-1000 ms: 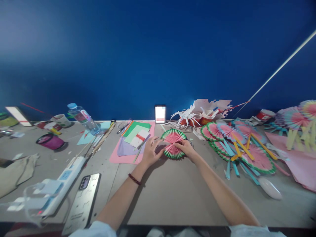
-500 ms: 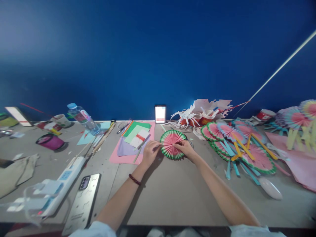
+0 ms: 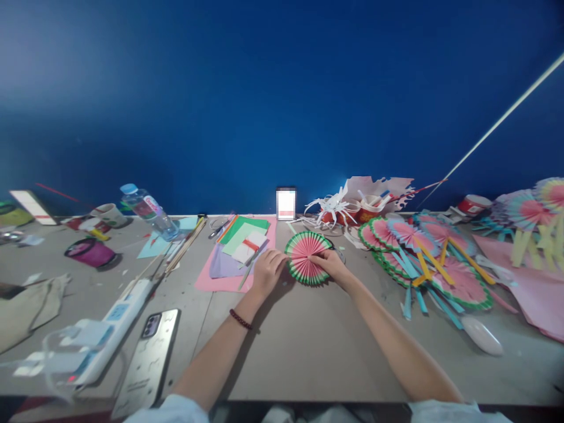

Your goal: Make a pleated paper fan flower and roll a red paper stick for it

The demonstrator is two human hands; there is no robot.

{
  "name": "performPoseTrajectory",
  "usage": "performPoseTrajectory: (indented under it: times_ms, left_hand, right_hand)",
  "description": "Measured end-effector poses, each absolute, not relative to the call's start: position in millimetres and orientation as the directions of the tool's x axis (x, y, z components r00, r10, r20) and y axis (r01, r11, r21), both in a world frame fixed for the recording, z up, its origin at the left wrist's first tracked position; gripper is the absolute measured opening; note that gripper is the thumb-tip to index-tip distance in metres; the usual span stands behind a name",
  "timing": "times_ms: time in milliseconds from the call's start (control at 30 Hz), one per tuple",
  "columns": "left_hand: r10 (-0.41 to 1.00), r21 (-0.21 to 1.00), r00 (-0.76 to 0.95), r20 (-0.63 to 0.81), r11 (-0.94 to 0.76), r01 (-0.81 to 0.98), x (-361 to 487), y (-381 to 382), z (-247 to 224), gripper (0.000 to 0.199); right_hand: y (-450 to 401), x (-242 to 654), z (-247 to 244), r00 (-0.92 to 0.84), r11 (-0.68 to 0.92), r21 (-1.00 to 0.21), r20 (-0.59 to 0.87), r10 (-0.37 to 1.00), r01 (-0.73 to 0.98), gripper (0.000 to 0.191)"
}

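A round pleated paper fan (image 3: 303,271), pink with a green rim like a watermelon slice, is opened into a full circle in front of me. My left hand (image 3: 268,271) is closed at the fan's left edge, its fingertips pinched together there. My right hand (image 3: 331,264) grips the fan from the right, with its fingers reaching across the pleats to the centre and the thumb lower down. Just left of my left hand lie stacked coloured paper sheets (image 3: 217,261), with a small white bundle (image 3: 247,249) banded in red on top.
Several finished paper rosettes (image 3: 462,285) with ribbons pile up on the right, near a white computer mouse (image 3: 482,336). A phone (image 3: 150,358), power strip (image 3: 117,329) and water bottle (image 3: 152,212) occupy the left. A lit phone screen (image 3: 286,204) stands against the blue wall.
My left hand's fingers have shifted slightly and curled more at the fan's left edge. The fan and my right hand have barely moved.
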State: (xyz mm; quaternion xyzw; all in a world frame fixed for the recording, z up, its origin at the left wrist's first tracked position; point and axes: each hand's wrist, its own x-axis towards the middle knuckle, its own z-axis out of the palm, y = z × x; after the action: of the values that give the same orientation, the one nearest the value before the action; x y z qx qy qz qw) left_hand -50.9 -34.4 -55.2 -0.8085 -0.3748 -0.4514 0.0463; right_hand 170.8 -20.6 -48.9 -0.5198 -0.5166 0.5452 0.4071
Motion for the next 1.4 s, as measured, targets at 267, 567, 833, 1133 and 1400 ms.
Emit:
performPoseTrajectory:
  times_ms: [267, 567, 833, 1133, 1400]
  left_hand:
    - [0.603, 0.323, 0.256, 0.756, -0.684, 0.654, -47.3, -35.0, -53.7, 0.017]
    - [0.618, 0.336, 0.264, 0.741, -0.681, 0.651, -46.1, -35.1, -54.8, 0.019]
    - [0.619, 0.382, 0.236, 0.749, -0.695, 0.609, -48.5, -34.6, -56.5, 0.017]
    - [0.664, 0.478, 0.146, 0.733, -0.656, 0.585, -45.0, -37.3, -57.9, 0.020]
    - [0.651, 0.475, 0.099, 0.752, -0.640, 0.604, -48.0, -34.4, -62.0, 0.010]
  right_hand:
    - [-18.3, 172.1, -50.9, -0.122, -0.161, -0.985, -0.167, 0.978, 0.060, 0.041]
    - [-16.4, 170.7, -51.6, -0.099, -0.213, -0.977, -0.211, 0.972, -0.012, 0.038]
    - [-17.1, 169.5, -50.0, -0.115, -0.232, -0.971, -0.224, 0.968, -0.060, 0.043]
    - [-16.3, 169.1, -49.7, -0.099, -0.156, -0.988, -0.155, 0.983, 0.006, 0.051]
    - [-24.8, 166.1, -44.5, 0.152, 0.328, -0.765, 0.480, 0.864, 0.554, 0.036]
